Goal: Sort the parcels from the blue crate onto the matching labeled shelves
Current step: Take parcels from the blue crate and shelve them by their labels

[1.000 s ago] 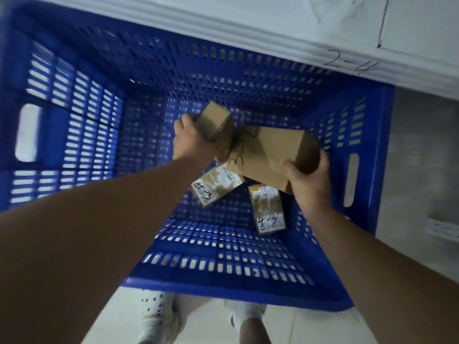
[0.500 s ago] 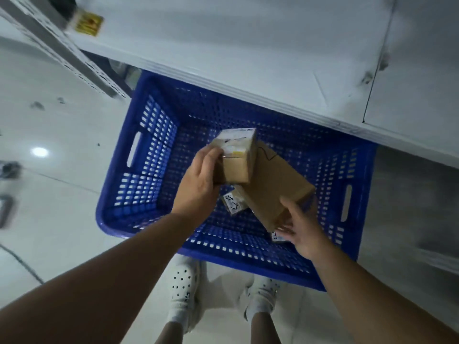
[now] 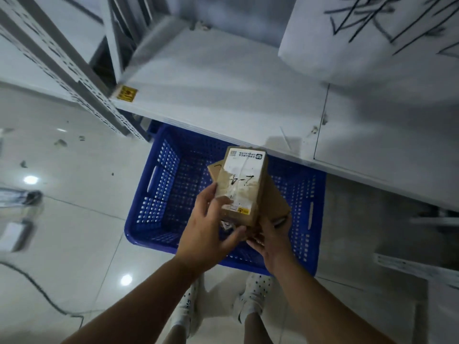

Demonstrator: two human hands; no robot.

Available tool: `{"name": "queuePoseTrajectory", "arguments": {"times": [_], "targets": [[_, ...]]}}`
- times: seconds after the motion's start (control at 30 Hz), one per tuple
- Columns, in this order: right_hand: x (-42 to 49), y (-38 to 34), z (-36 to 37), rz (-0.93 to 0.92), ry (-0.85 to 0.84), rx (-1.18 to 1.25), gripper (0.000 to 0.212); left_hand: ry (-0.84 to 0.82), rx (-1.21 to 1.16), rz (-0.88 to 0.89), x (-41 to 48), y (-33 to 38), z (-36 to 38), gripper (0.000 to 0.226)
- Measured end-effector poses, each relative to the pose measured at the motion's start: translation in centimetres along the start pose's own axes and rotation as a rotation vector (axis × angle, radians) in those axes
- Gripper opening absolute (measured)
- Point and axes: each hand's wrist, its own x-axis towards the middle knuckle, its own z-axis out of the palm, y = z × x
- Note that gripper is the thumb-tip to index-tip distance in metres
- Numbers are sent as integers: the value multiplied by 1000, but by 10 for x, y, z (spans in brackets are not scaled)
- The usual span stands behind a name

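left hand – grips labelled parcel | right hand – brown parcel | over crate

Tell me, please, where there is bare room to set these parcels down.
The white shelf is bare between the yellow sticker and the white package. The blue crate's left half is free. Crowded at its right: left hand holds small parcel, right hand flat parcel.

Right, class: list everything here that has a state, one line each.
left hand, gripping small parcel
right hand, holding large parcel
small parcel, held above blue crate, label up
large parcel, held beneath small parcel
blue crate, on floor, partly under shelf
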Motion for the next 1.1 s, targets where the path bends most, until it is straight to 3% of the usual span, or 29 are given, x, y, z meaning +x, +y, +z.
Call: {"name": "queuePoseTrajectory", "arguments": {"times": [0.07, 0.17, 0.33, 0.43, 0.53, 0.67, 0.73, 0.83, 0.9, 1.0, 1.1], "targets": [[-15, -11, 5, -62, 57, -17, 85, 58, -81, -205, 3, 25, -9, 86], [-48, -33, 11, -160, 66, -13, 95, 104, -37, -337, 10, 61, -27, 103], [-98, -65, 9, -284, 129, -91, 108, -176, -103, -395, 23, 99, -77, 121], [-135, -87, -2, -247, 117, -77, 103, -327, 2, -140, 26, 115, -125, 128], [-187, -109, -16, -187, 28, -24, 84, -459, 297, 260, 26, 148, -176, 122], [-250, -118, -38, -202, -9, -26, 55, -320, 784, 883, 36, 192, -223, 122], [-273, -114, -49, -231, -51, 3, 59, -377, 841, 997, 45, 213, -227, 118], [-306, -102, -61, -256, -27, 83, 65, -529, 803, 1037, 38, 261, -219, 105], [-320, -92, -67, -273, 10, 140, 71, -541, 797, 1025, 27, 284, -206, 103], [-338, -78, -89, -300, 81, 319, 78, -490, 598, 1025, -5, 320, -187, 103], [-356, -73, -115, -346, 129, 429, 73, -426, 62, 647, -45, 359, -175, 77]]}}
